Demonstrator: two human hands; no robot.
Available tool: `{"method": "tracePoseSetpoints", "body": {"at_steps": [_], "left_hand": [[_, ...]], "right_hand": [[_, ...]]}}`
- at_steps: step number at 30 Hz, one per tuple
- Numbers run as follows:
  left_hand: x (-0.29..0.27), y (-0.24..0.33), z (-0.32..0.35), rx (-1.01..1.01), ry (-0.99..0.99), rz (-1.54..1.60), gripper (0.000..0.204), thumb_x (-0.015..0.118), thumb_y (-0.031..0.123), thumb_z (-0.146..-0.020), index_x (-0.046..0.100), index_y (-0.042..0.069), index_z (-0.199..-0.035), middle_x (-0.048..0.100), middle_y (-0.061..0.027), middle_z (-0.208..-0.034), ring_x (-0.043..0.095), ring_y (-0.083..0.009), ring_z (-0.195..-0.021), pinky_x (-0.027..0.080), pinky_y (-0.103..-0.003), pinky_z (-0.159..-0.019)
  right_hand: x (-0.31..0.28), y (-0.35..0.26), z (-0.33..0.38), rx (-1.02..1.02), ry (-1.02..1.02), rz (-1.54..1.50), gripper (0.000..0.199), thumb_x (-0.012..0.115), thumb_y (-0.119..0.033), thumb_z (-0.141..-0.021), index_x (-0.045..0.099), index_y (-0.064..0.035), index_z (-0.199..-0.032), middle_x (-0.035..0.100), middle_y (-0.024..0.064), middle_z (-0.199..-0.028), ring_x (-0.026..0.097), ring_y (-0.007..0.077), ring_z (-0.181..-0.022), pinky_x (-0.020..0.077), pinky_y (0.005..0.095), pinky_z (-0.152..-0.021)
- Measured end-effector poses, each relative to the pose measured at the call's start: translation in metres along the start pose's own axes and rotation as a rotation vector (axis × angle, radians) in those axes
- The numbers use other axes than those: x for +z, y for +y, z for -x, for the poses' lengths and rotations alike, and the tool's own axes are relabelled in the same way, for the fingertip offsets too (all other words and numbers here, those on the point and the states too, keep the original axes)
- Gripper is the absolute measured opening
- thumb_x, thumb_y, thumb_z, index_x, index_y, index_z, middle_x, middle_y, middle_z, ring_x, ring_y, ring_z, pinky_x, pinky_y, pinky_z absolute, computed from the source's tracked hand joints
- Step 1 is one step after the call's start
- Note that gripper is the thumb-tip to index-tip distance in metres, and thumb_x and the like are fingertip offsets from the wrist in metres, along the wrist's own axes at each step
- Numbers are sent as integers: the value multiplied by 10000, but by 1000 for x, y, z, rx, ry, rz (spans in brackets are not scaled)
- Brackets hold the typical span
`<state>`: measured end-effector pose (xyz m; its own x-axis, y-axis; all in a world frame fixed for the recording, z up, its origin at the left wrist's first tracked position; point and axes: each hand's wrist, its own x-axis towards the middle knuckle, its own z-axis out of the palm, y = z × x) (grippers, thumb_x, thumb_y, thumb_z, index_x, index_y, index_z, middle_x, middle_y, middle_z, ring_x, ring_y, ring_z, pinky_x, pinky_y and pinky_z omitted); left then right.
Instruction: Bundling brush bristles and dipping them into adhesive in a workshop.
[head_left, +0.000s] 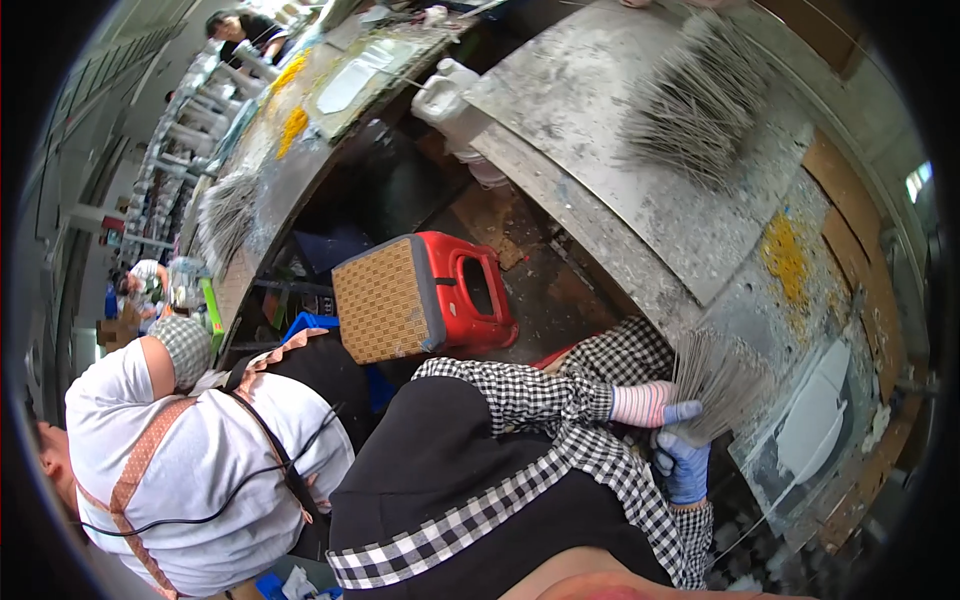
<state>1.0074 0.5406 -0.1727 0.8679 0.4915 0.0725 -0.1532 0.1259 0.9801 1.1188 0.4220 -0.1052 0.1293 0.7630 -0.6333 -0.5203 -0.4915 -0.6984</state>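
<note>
My left hand [652, 404], in a pink-and-white striped glove with grey-blue fingers, is closed at the near end of a bundle of thin grey sticks [722, 380]. Just below it, my right hand [684, 468] in a blue glove grips the same bundle; some of its fingers are hidden. The sticks fan out upward and to the right, over the edge of the worktable [650, 235]. To the right of the hands, a smooth white patch of paste [815, 412] lies on a smeared plate.
A large heap of similar grey sticks [700, 105] lies farther up the table, with yellow material [785, 262] nearer. A red stool [470, 292] with a woven-pattern top stands left of the table. A person in a white shirt [215, 465] sits close on my left. A white jug [447, 100] stands beyond.
</note>
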Motion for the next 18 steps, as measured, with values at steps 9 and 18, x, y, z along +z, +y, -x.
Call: {"method": "tracePoseSetpoints", "body": {"at_steps": [9, 18], "left_hand": [[-35, 37, -6, -348, -167, 156, 611, 608, 389, -998, 461, -29, -1419, 594, -148, -1336, 540, -202, -1237, 427, -356, -1067], [-10, 80, -67, -342, -284, 709, 944, 807, 437, -792, 345, 13, -1497, 553, -179, -1369, 547, -279, -1261, 457, -452, -1058]], "right_hand": [[-13, -25, -7, 14, -130, -218, 401, 701, -132, -834, 554, 13, -1178, 545, 13, -719, 379, 35, -460, 257, 188, -394], [-12, -13, -8, 35, -326, 21, 374, 844, -199, -746, 660, -23, -1019, 645, 52, -840, 571, 104, -619, 462, 241, -529]]}}
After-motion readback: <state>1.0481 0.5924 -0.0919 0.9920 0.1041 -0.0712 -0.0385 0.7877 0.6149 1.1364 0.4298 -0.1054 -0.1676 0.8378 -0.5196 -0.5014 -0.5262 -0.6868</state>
